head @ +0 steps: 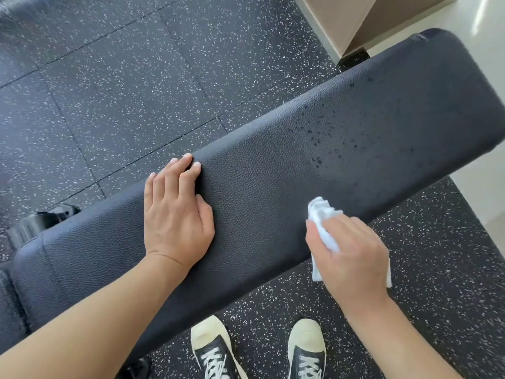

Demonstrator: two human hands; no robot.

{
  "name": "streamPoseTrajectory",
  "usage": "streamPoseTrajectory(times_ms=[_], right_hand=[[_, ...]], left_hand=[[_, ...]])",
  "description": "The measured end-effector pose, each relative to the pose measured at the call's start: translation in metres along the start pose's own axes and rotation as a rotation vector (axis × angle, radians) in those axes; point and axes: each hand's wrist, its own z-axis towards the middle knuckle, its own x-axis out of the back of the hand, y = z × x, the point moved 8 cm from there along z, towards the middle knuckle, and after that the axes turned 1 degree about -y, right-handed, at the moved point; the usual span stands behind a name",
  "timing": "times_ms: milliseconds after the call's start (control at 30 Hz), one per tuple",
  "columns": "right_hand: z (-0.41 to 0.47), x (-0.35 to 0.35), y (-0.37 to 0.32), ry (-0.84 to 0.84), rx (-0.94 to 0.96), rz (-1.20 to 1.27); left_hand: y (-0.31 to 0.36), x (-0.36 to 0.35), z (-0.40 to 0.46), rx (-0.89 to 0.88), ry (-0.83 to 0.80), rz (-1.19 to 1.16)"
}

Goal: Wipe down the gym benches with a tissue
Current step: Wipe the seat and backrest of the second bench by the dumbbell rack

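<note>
Bench [273, 170], tissue [322, 222] gripped in right hand [352, 250]

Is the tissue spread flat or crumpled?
Crumpled: the tissue is bunched in the right hand, its folds sticking out past the fingers.

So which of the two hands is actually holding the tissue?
The right hand, at the near edge of the bench: its fingers are curled round the white tissue. The left hand holds nothing and lies flat on the pad, fingers straight.
</note>
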Motion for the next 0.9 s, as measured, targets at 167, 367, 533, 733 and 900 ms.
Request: streamPoseTrajectory(times_ms=[167, 367, 533, 733, 900], right_hand=[[0.076, -0.022, -0.017, 0.097, -0.079, 0.059], [0.187, -0.071, -0.07, -0.081, -0.069, 0.047], [0.188, -0.081, -0.078, -0.182, -0.037, 0.01], [0.079, -0.031, -0.04, 0.014, -0.042, 0.135], [0.011, -0.011, -0.023, 0.0, 0.088, 0.075]], left_hand=[[0.001, 0.0, 0.0, 0.0, -0.004, 0.002], [0.005, 0.002, 0.0, -0.003, 0.005, 0.003], [0.006, 0.004, 0.0, -0.002, 0.018, -0.003], [0.002, 0.002, -0.001, 0.004, 0.005, -0.006], [0.0, 0.001, 0.0, -0.008, 0.005, -0.017]])
